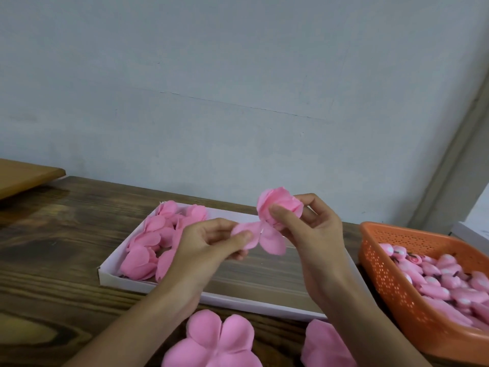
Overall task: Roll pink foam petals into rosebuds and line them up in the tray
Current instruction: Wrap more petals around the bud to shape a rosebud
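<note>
**Asker:** What are the hands doing?

**Describer:** Both are raised above a white tray (119,278) on a wooden table (53,247). The right hand (315,234) pinches a half-rolled pink rosebud (280,205), thumb in front and fingers curled behind it. The left hand (206,242) pinches a loose petal (252,230) that spreads from the base of the same bud, with the thumb pressed on top.

**Asker:** What is in the tray?

**Describer:** Finished buds (150,245) are crowded together at its left end.

**Asker:** Anything else nearby?

**Describer:** Two flat petal sheets (217,340) lie on the table just in front of the tray. An orange basket (383,274) stands to the right, holding small pink pieces (449,276).
</note>
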### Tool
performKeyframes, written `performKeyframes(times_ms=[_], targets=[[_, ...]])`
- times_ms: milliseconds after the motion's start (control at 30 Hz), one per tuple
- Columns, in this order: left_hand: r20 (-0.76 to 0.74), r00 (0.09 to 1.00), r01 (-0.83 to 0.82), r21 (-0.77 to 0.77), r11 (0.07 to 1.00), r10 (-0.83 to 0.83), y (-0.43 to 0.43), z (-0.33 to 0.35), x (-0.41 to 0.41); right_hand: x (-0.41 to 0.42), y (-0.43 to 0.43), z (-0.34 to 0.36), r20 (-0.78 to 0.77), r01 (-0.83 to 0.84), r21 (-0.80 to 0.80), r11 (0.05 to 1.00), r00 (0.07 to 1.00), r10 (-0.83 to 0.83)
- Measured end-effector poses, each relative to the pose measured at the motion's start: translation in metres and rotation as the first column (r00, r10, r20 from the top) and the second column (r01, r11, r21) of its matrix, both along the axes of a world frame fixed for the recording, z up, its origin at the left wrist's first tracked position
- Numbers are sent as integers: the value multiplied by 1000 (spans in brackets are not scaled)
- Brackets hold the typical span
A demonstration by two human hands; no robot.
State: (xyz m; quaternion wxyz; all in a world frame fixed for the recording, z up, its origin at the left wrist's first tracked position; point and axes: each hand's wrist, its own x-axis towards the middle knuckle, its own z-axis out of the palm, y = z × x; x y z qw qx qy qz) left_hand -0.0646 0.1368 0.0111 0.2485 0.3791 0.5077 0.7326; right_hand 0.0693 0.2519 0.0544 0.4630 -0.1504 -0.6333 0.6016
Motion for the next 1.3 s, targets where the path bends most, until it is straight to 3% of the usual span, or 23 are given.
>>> performKeyframes(times_ms=[100, 167, 400, 600, 733, 900, 1067, 1167, 1300], targets=[[230, 973, -49, 83, 995, 29, 6, -5, 1, 0, 0, -2, 9, -19, 6, 1000, 1000, 18], [272, 961, -86, 129, 988, 48, 8, -5, 1, 0, -1, -1, 26, -42, 53, 998, 999, 41], [146, 974, -199, 181, 963, 174, 4, -2, 5, 2, -8, 2, 122, -124, 286, 950, 988, 93], [33, 975, -221, 233, 947, 220, 2, 1, 9, 1, -15, 5, 138, -123, 333, 935, 987, 80], [153, 988, -49, 313, 949, 1, 3, 3, 1, 2, -15, 9, 135, -92, 338, 937, 990, 48], [67, 988, 110, 334, 936, -140, -1, 2, -8, 3, -15, 11, 158, -132, 295, 946, 984, 88], [119, 989, 58, 205, 977, -84, 4, -1, 2, -2, -22, 5, 213, -190, 256, 948, 967, 137], [242, 969, 6, 155, 988, -44, 13, 6, 17, -6, -26, 0, 203, -203, 242, 949, 967, 155], [312, 950, -36, 193, 981, -26, 5, 2, 25, -10, -31, -4, 245, -229, 243, 943, 955, 168]])
